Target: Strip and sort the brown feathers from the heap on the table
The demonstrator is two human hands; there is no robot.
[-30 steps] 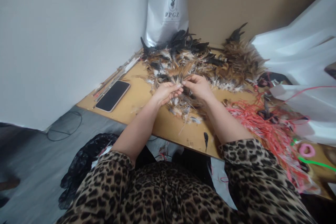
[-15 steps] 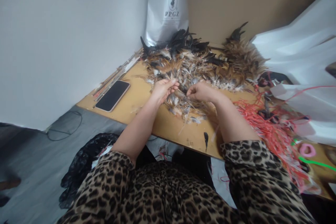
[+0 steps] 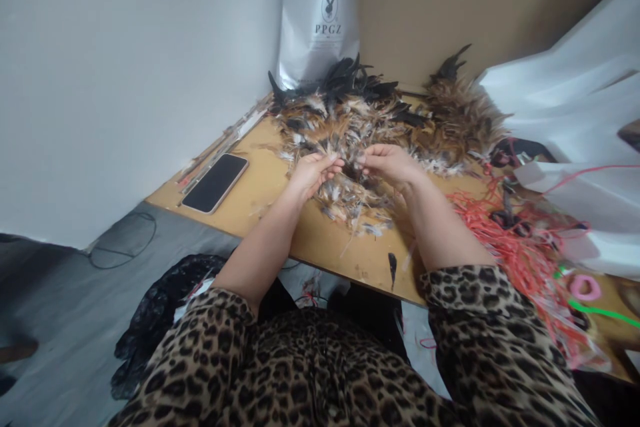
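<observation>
Brown, white and black feathers lie in a loose pile [image 3: 363,123] on the wooden table [image 3: 270,193]. Over its near part, my left hand [image 3: 314,175] is closed in a pinch, with feathers [image 3: 330,145] fanning up from its thumb and forefinger. Facing it a short gap away, my right hand [image 3: 393,164] also pinches, and a small pale greyish feather [image 3: 357,155] shows at its fingertips. Shorter loose feathers [image 3: 355,203] are scattered below both hands. A single dark feather [image 3: 393,268] rests near the table's front edge.
A phone [image 3: 215,183] lies at the left, beside thin sticks along the wall. Behind the pile stands a silver-white bag [image 3: 320,27]. A brown feather bunch [image 3: 463,110] sits at back right. Tangled red strips [image 3: 500,230], a pink ring [image 3: 585,287] and white bags [image 3: 565,87] crowd the right side.
My right hand has risen slightly from the loose feathers, and a small feather now shows at its fingertips. My left hand has stayed almost in place with its feathers.
</observation>
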